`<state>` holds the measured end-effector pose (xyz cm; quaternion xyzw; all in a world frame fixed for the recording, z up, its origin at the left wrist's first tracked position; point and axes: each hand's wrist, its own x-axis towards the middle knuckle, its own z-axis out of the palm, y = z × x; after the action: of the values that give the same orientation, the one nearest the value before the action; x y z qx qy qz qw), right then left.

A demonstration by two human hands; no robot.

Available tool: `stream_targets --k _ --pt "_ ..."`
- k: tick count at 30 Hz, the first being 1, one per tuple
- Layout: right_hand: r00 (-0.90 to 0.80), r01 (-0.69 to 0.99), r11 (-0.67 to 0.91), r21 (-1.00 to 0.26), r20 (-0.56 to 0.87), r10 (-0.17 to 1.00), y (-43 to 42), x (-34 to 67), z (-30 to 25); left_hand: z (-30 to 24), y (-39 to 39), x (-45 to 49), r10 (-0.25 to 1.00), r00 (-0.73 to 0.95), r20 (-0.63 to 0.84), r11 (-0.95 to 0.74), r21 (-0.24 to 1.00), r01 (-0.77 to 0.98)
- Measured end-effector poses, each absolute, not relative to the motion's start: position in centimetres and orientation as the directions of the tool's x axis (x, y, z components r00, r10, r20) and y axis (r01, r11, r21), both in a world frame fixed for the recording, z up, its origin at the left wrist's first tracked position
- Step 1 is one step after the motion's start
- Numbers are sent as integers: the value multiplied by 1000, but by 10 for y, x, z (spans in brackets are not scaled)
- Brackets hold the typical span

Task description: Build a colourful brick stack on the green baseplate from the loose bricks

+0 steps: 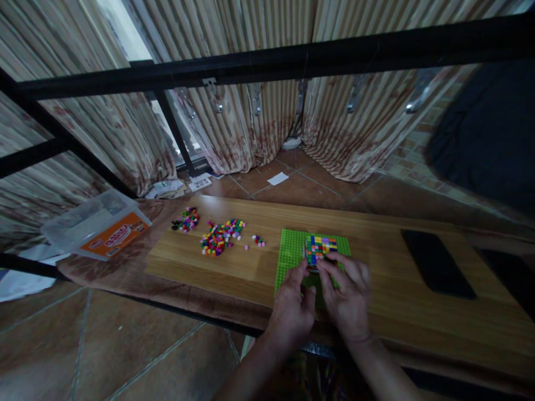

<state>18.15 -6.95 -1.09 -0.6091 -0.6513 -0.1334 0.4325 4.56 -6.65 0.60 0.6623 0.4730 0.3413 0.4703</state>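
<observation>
A build of small, many-coloured toy bricks (321, 245) sits on a green studded baseplate (288, 252) on the wooden board. My left hand (292, 305) reaches its front left corner, with the fingers bent and the fingertips against the edge. At the front edge of the same build, my right hand (348, 287) is closed, its thumb and index finger coming together on the bricks. Both hands' fingertips nearly meet there. They cover the front of the build and part of the baseplate, and any single brick between them is too small to make out.
Loose bricks (219, 236) lie left on the wooden board (251, 278), with a smaller pile (188, 219) beyond. A clear plastic box (104, 223) with an orange label stands at far left. A dark phone-like slab (437, 263) lies right. A black metal bar (267, 61) crosses above.
</observation>
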Motion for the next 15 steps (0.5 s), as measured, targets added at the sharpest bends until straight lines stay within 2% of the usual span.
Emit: stream_targets --k 10,15 --pt "92 931 215 -296 759 644 -70 183 -19 -5 -67 47 965 260 -16 -60 957 282" --pt "128 912 232 -339 771 624 -81 186 -11 -8 -61 21 992 123 -26 -18 939 342"
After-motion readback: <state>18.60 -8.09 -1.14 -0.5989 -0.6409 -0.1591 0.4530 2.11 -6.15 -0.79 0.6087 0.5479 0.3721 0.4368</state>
